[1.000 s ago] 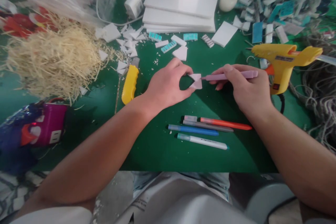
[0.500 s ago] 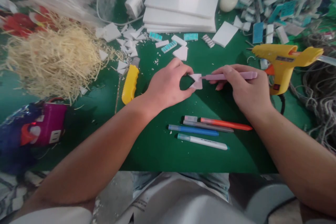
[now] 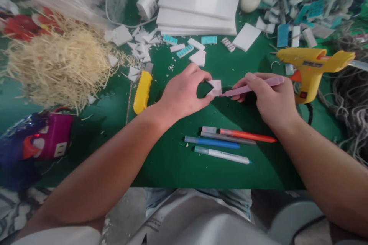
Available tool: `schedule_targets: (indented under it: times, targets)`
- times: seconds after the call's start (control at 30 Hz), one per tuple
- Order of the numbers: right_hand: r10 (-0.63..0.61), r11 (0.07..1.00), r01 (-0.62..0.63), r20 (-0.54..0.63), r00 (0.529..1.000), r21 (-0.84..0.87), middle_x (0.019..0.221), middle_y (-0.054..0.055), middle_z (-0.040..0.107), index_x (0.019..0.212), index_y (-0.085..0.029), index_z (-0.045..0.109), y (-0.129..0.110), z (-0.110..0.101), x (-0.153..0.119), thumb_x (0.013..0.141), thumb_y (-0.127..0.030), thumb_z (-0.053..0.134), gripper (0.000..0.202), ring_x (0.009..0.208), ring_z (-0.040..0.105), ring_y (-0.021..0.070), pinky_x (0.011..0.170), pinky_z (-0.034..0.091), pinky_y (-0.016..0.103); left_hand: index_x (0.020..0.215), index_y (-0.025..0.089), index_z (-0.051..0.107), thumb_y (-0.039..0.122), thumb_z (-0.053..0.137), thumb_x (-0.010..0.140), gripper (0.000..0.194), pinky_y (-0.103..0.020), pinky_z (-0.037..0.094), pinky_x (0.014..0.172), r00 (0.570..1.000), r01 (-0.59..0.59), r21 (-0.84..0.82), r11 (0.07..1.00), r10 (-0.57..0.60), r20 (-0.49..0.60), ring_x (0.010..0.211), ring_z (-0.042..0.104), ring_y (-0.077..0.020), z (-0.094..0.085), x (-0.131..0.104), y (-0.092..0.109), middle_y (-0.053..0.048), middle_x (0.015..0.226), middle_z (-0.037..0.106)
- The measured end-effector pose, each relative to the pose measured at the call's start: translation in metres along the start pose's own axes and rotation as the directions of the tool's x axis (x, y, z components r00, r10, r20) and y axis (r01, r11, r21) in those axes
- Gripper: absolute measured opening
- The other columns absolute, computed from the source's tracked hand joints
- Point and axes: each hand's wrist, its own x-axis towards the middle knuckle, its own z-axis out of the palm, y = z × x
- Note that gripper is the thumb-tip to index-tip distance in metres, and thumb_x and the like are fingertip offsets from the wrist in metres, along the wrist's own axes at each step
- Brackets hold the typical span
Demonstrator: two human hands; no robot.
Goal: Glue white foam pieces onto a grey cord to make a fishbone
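Observation:
Between thumb and forefinger, my left hand [image 3: 186,91] pinches a small white foam piece [image 3: 215,87] with a notch on its left side. My right hand [image 3: 270,95] is closed around a pink pen [image 3: 244,89], whose tip touches or nearly touches the lower right corner of the piece. Below the hands lie an orange pen [image 3: 247,135], a grey pen [image 3: 228,138], a blue pen [image 3: 211,142], a white marker [image 3: 225,155] and a loose pink cap [image 3: 209,129].
A yellow cutter [image 3: 142,92] lies left of my left hand. A yellow glue gun [image 3: 310,69] stands at the right. White foam sheets [image 3: 198,4] are stacked at the back, near scraps and painted pieces. Wood shavings [image 3: 60,61] are heaped at the left.
The pen tip has moved down from the middle of the foam piece's right side to its lower corner, and the pen is more tilted. My left hand has stayed in place.

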Motion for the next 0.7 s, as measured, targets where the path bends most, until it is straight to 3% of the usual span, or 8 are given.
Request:
schedule_targets:
  times: [0.17, 0.3, 0.43, 0.7]
  targets:
    - [-0.043, 0.999, 0.043, -0.010, 0.999, -0.024, 0.066, 0.002, 0.077, 0.071, -0.027, 0.083, 0.0021, -0.0016, 0.0006, 0.104, -0.052, 0.080, 0.041, 0.060, 0.069, 0.0174, 0.060, 0.061, 0.032, 0.133, 0.022, 0.079, 0.026, 0.090, 0.094, 0.040, -0.029, 0.060, 0.082, 1.000, 0.006, 0.000, 1.000, -0.006, 0.010, 0.095, 0.073, -0.0176, -0.0015, -0.0003, 0.0008, -0.006, 0.129, 0.073]
    - [-0.050, 0.997, 0.047, -0.062, 0.997, -0.060, 0.080, 0.003, 0.085, 0.081, -0.029, 0.087, 0.0031, -0.0006, -0.0001, 0.101, -0.057, 0.083, 0.035, 0.064, 0.073, 0.0186, 0.064, 0.065, 0.034, 0.139, 0.022, 0.076, 0.031, 0.090, 0.094, 0.048, -0.031, 0.062, 0.088, 1.000, -0.006, -0.013, 1.000, 0.006, 0.011, 0.098, 0.074, -0.0188, -0.0025, -0.0011, 0.0006, -0.007, 0.132, 0.073]
    - [-0.047, 0.998, 0.044, -0.077, 0.996, -0.048, 0.080, 0.003, 0.086, 0.082, -0.029, 0.088, 0.0033, 0.0006, -0.0006, 0.099, -0.058, 0.086, 0.034, 0.064, 0.073, 0.0182, 0.063, 0.064, 0.033, 0.139, 0.020, 0.076, 0.029, 0.084, 0.098, 0.043, -0.030, 0.063, 0.091, 1.000, -0.014, -0.045, 0.999, 0.014, 0.000, 0.099, 0.075, -0.0181, -0.0027, -0.0013, -0.0010, -0.008, 0.132, 0.074]
    - [-0.068, 0.993, 0.061, -0.070, 0.995, -0.101, 0.089, 0.003, 0.090, 0.093, -0.027, 0.091, 0.0096, -0.0005, 0.0000, 0.101, -0.048, 0.084, 0.023, 0.064, 0.073, 0.0160, 0.063, 0.060, 0.031, 0.128, 0.021, 0.079, 0.027, 0.085, 0.098, 0.031, -0.029, 0.060, 0.084, 1.000, -0.019, -0.050, 0.999, 0.019, -0.014, 0.096, 0.074, -0.0172, -0.0012, -0.0005, -0.0023, -0.007, 0.128, 0.075]
